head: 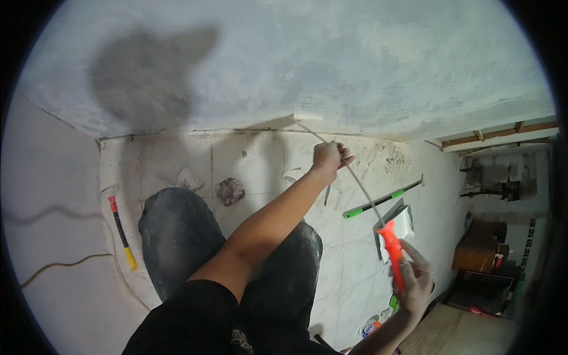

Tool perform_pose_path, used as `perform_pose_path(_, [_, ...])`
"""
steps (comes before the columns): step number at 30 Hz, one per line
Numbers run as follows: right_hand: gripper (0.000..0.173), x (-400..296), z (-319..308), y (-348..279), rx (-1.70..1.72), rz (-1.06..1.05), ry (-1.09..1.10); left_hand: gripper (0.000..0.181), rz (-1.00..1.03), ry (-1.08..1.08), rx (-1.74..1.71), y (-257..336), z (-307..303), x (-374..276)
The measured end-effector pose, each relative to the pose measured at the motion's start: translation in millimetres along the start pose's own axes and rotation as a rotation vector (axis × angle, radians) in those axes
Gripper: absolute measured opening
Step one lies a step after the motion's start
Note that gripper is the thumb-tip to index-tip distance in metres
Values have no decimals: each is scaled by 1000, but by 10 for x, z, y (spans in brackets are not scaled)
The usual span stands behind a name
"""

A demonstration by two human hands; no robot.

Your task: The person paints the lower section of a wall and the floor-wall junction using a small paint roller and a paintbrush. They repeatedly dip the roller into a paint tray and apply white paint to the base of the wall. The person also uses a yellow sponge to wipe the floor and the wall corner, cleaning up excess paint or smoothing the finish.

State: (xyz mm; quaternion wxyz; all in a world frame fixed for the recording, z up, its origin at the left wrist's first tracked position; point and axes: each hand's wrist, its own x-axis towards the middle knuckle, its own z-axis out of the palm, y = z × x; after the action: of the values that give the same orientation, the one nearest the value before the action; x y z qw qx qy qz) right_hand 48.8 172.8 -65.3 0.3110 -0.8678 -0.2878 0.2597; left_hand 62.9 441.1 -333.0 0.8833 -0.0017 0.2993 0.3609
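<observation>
A mini paint roller's white sleeve (308, 117) touches the bottom of the wall (319, 80), just above the floor line. Its thin metal rod (361, 188) runs down to the right. My left hand (329, 156) is closed around this rod, fairly near the roller end. At the other end, my right hand (413, 277) holds the orange handle (392, 253). The wall is patchy grey and white, and a large shadow falls across it.
Left of my knees lies a scraper (120, 230) with a red, black and yellow handle. A dark lump (230, 191) and scraps lie on the tiled floor (359, 284). To the right are a long green-and-black scraper (386, 199), a white tray (403, 224) and wooden furniture (479, 248).
</observation>
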Motion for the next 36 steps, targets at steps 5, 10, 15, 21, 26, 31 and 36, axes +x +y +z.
perform_pose_path(5, [51,-256,-348,-326,-41,45,-204,21,36,113,4,189,219,-672])
perform_pose_path(10, [53,-371,76,-482,16,162,-301,20,87,270,19,608,-490,-938])
perform_pose_path(15, [47,-344,1433,-288,-3,-227,-347,19,96,403,154,1305,-1559,-137])
perform_pose_path(21, [48,-349,1249,-598,-35,-185,-319,12,88,269,286,1277,-1040,-419])
perform_pose_path(26, [49,-348,1600,-372,-183,-530,-314,20,-9,305,293,1510,-1789,-43])
perform_pose_path(31, [49,-527,1209,-753,-70,-144,-331,22,17,273,225,1332,-986,-405])
perform_pose_path(36, [53,-418,1260,-560,-134,-252,-387,23,59,338,330,1289,-1044,-556])
